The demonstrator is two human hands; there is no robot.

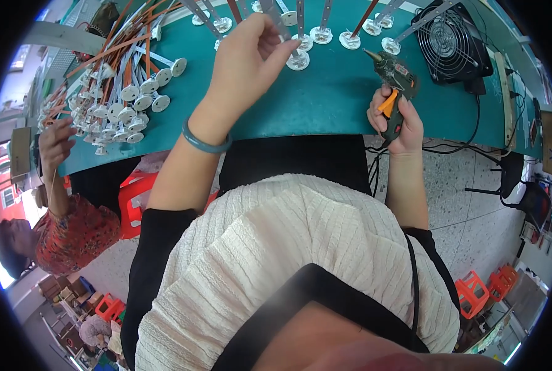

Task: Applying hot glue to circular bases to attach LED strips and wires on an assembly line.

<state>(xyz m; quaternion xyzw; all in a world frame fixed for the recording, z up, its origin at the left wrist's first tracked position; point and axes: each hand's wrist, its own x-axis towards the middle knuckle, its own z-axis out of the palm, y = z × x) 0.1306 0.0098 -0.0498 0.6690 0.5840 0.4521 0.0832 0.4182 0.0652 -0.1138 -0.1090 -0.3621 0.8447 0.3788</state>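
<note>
My right hand (398, 123) is wrapped round the handle of a dark glue gun (400, 73) with an orange trigger. Its nozzle points up and to the left, above the table. My left hand (248, 62), with a grey-green bangle on the wrist, has its fingers closed about a clear flat strip (277, 18). The strip stands on a round white base (298, 60) on the green table. The fingertips partly cover the strip. Around it stand several more strips on white bases, such as one with a brown strip (356, 28).
A heap of strips with white discs (118, 114) lies at the table's left. A black fan (452, 43) stands at the right, with cables below it. Another person's hand (56, 143) reaches the heap's left side. Red stools (474, 294) stand on the floor.
</note>
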